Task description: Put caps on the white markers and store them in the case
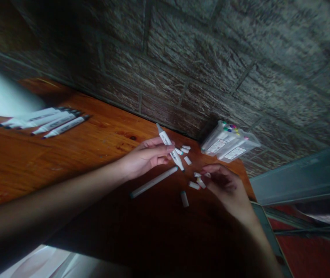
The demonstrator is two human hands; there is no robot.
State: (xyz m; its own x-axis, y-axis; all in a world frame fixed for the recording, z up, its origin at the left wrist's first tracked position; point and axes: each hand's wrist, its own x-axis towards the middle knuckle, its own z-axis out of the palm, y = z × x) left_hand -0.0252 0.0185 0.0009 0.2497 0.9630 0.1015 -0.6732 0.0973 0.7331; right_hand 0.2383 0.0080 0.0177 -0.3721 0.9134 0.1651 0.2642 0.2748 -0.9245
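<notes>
My left hand [142,159] is closed around an uncapped white marker [167,141], held at a slant above the table. My right hand [224,186] is closed in a pinch at a small group of loose caps, with a white marker cap [208,175] at its fingertips. Right by those fingers lie caps with coloured ends, among them a red-ended cap [194,185]. Several more white caps [186,149] are scattered beyond the held marker. A capped marker with teal ends [155,182] rests below my left hand, and a lone cap [184,199] lies nearer to me.
Several uncapped markers [59,121] lie side by side at the left of the wooden table [101,135]. Behind my right hand stand two clear plastic cases [225,144] with coloured markers inside. A brick wall [176,69] borders the back edge. White paper [51,262] shows at the bottom.
</notes>
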